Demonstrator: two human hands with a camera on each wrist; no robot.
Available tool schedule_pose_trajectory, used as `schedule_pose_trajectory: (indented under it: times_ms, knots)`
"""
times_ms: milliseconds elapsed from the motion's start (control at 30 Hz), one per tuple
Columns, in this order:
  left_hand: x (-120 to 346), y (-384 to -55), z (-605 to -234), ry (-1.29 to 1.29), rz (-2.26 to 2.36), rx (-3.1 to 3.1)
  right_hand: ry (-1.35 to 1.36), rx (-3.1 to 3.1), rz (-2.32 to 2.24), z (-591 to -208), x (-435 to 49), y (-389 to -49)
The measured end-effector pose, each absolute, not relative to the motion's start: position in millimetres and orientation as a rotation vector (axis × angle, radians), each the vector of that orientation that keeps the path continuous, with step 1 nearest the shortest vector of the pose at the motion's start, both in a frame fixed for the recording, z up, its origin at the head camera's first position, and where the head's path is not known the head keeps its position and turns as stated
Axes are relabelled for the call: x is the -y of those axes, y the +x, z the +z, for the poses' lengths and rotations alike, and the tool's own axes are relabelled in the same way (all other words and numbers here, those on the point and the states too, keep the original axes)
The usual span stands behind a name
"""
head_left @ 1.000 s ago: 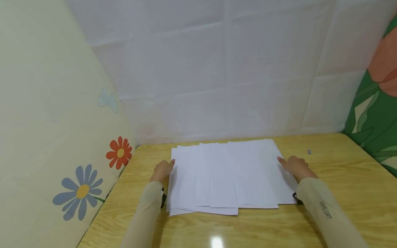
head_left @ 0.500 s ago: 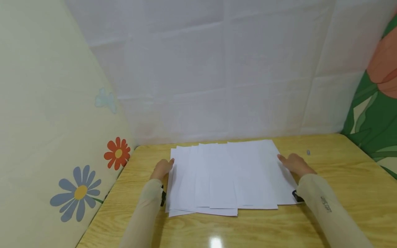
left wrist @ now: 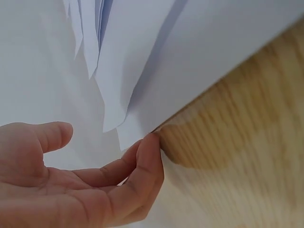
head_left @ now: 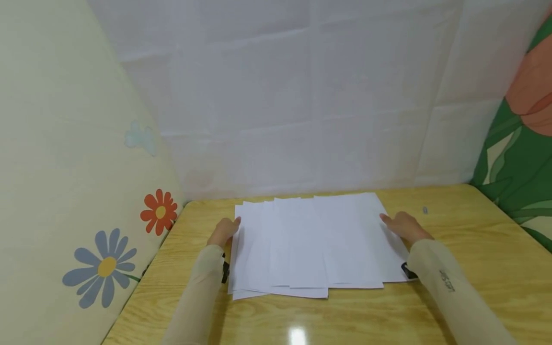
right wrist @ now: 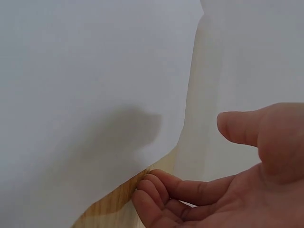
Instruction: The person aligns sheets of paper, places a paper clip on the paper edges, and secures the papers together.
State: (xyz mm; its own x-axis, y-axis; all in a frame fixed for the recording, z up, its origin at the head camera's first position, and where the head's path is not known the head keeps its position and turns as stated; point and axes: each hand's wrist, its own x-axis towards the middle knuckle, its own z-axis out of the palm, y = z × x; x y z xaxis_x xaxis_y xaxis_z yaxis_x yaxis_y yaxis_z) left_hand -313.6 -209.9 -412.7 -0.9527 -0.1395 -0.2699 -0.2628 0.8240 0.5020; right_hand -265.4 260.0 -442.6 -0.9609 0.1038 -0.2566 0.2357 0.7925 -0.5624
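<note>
Several white paper sheets (head_left: pixel 297 239) lie overlapped and fanned out on the wooden table. At their left edge is my left hand (head_left: pixel 223 232); its bent fingertips (left wrist: pixel 151 140) touch the paper's edge at the tabletop, while the thumb stands away from it. My right hand (head_left: pixel 406 226) is at the right edge of the spread. In the right wrist view its fingers (right wrist: pixel 152 187) curve loosely against the table beside the sheet, with the thumb raised and apart. Neither hand pinches the paper.
The wooden table (head_left: pixel 267 318) runs up to a white cloth backdrop (head_left: pixel 258 96). A small grey object (head_left: pixel 425 210) lies beyond my right hand. On the left stands a pale panel (head_left: pixel 64 167) printed with flowers, and on the right a green floral one (head_left: pixel 517 177).
The head view has shifted slightly, so the whole scene sits a little further left. Both hands stay at the paper's edges, and the sheets keep the same arrangement.
</note>
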Motion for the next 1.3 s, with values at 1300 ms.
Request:
schedule_pose_trajectory:
  times_ms: [1300]
  knots:
    - [198, -317, -416, -0.342, 1.085, -2.660, 0.336, -2.727, -0.932, -433, -236, -260]
